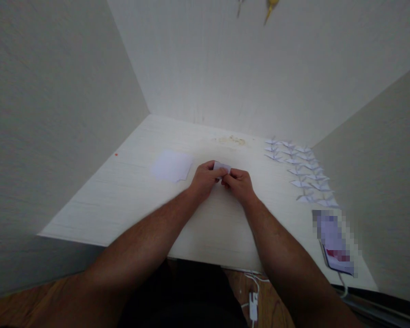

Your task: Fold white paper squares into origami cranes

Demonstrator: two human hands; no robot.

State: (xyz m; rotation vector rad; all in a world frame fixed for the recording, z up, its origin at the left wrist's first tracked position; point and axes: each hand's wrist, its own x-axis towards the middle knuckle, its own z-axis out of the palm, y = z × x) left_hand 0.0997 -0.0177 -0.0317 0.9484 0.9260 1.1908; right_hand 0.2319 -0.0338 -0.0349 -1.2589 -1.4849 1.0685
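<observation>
A small piece of folded white paper [222, 167] is pinched between both hands above the middle of the table. My left hand [204, 180] grips its left side, the thumb lying across the front. On the right side, my right hand [239, 183] holds the lower edge with curled fingers. The two hands nearly touch, and the paper's lower part is hidden behind the fingers. Left of my left hand lies a stack of white paper sheets [172, 166]. Several folded paper cranes [299, 161] stand in rows at the right back.
A phone [335, 246] with a blurred screen lies at the right front, its white cable running off the edge. Walls enclose the white table [123, 200] at left, back and right. Below the front edge, a white power strip [253, 306] rests on the wooden floor.
</observation>
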